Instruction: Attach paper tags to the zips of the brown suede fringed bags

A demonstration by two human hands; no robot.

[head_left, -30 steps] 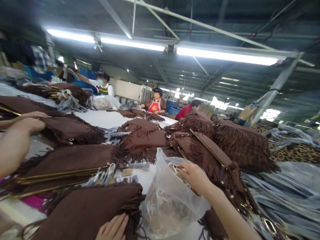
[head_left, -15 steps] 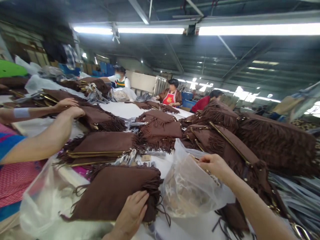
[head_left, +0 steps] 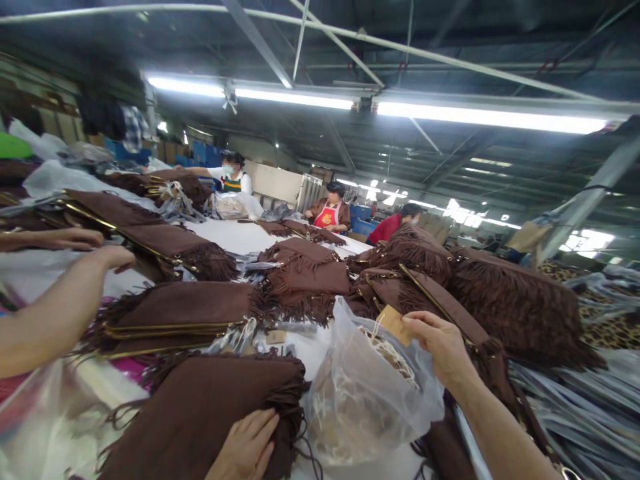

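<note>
A brown fringed bag (head_left: 200, 400) lies flat in front of me. My left hand (head_left: 249, 437) rests on it, palm down near the fringe, with the fingers stretched out. To the right stands a cloudy plastic bag (head_left: 345, 407), filled with tan tags and pale strings. Just above its mouth, my right hand (head_left: 443, 347) pinches a tan hang tag (head_left: 393, 325) between thumb and fingers. A string runs from the tag down toward the others in the plastic bag.
Stacked brown bags with gold zippers (head_left: 185, 307) and fringed piles (head_left: 515, 307) crowd the white table (head_left: 233, 237). A co-worker's arm (head_left: 60, 307) reaches in from the left. Grey straps (head_left: 565, 400) lie at right. Several people stand behind the table, one in a red apron (head_left: 327, 217).
My right hand has drawn a tan tag up out of the plastic bag. My left hand stays on the brown bag. The co-worker's arms have shifted left as the view moved.
</note>
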